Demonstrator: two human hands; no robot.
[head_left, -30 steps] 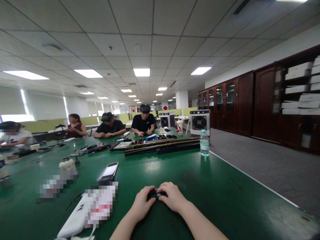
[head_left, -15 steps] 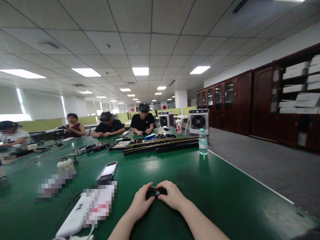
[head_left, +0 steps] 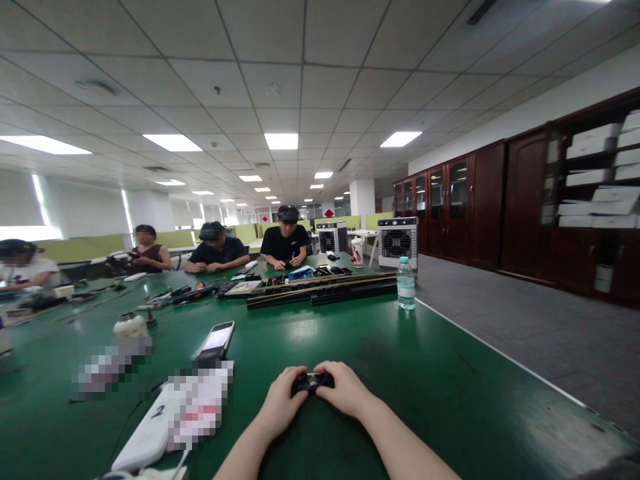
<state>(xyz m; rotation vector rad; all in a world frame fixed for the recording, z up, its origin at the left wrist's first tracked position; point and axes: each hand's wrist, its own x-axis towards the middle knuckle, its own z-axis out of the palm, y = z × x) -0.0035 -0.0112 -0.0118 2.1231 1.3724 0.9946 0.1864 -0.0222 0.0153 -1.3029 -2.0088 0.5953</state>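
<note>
Between my two hands is a small black device [head_left: 313, 381] with a lighter, shiny middle part; its exact kind is too small to make out. My left hand [head_left: 283, 397] grips its left end, thumb toward me and fingers behind. On the other end, my right hand [head_left: 345, 390] holds it in the same way. Both hands are just over the green table [head_left: 425, 400], near the table's front. To the left of my left hand lie a white power bank [head_left: 145, 433] marked "2" and a phone [head_left: 216, 340] with a lit screen.
A water bottle [head_left: 406, 285] stands near the table's right edge. Long black rails [head_left: 325, 291] lie across the middle, with tools and parts around them. A white jar [head_left: 131, 325] is at left. Several people sit along the far side, including a person in black [head_left: 285, 243].
The black device has tilted slightly between my fingers, and its middle part looks brighter. Both hands keep their hold and have barely moved.
</note>
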